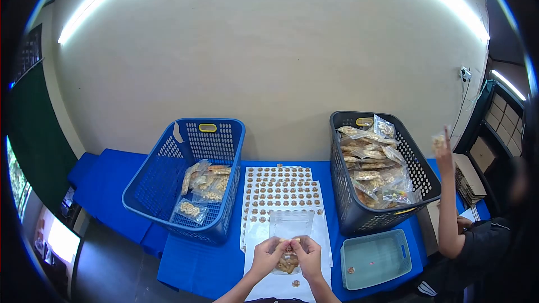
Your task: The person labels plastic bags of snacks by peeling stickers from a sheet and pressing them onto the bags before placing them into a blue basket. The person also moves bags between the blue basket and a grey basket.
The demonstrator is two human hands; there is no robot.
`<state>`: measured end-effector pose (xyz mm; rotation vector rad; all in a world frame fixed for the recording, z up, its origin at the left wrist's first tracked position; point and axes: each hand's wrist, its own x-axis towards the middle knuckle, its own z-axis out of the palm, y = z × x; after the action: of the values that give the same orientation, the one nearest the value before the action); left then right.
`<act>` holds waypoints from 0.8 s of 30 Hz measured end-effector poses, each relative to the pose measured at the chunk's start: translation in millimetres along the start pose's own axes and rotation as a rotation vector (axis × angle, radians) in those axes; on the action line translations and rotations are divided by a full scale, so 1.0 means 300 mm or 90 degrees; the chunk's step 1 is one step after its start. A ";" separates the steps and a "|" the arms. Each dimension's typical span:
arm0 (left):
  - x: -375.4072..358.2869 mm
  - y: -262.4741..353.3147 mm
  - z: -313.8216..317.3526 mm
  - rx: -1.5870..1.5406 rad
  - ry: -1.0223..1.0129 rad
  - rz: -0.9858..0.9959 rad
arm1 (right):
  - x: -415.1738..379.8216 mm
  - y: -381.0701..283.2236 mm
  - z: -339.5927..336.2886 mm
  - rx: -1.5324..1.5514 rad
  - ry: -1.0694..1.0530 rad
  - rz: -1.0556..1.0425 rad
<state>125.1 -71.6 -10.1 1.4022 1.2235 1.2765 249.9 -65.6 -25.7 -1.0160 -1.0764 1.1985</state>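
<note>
At the table's near side, my left hand [268,256] and my right hand [309,255] meet with thumbs and forefingers pinched close together. A small reddish-brown round sticker [289,251] shows just under the thumb tips, largely covered by them. Beneath both hands is a clear pouch [291,223], its flat top end pointing away from me and curved pale-brown nuts [287,265] at its near end. My hands hide the middle of the pouch. White sheets [314,188] with rows of round stickers spread under and beyond it. One loose sticker [296,283] lies nearest me.
On the left stands a blue basket [140,182] holding several filled pouches. A dark basket [351,221] piled with pouches is at right, with a shallow grey-green tray [382,280] before it. At far right, another person's raised hand [444,160] holds a pouch.
</note>
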 end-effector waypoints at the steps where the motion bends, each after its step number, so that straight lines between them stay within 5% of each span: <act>1: -0.001 -0.005 0.004 -0.008 0.011 0.013 | -0.001 0.001 -0.002 0.004 -0.003 0.008; 7: -0.002 -0.004 -0.008 -0.012 0.052 -0.060 | -0.007 -0.019 -0.010 0.052 -0.082 0.056; 16: 0.020 0.010 -0.034 -0.200 0.096 -0.017 | -0.028 0.007 0.018 -0.017 -0.070 -0.016; 17: 0.029 0.006 -0.040 -0.098 0.136 0.084 | -0.032 0.005 0.021 -0.022 -0.070 -0.010; 20: 0.070 -0.042 -0.075 -0.107 0.223 0.098 | -0.048 0.009 0.029 -0.033 -0.078 0.009; 24: 0.075 -0.009 -0.072 -0.246 0.182 0.029 | -0.053 0.028 0.012 -0.047 -0.122 0.041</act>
<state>103.5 -49.6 -6.8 0.9969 1.0571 1.6850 244.1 -80.6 -34.6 -1.0144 -1.2530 1.3365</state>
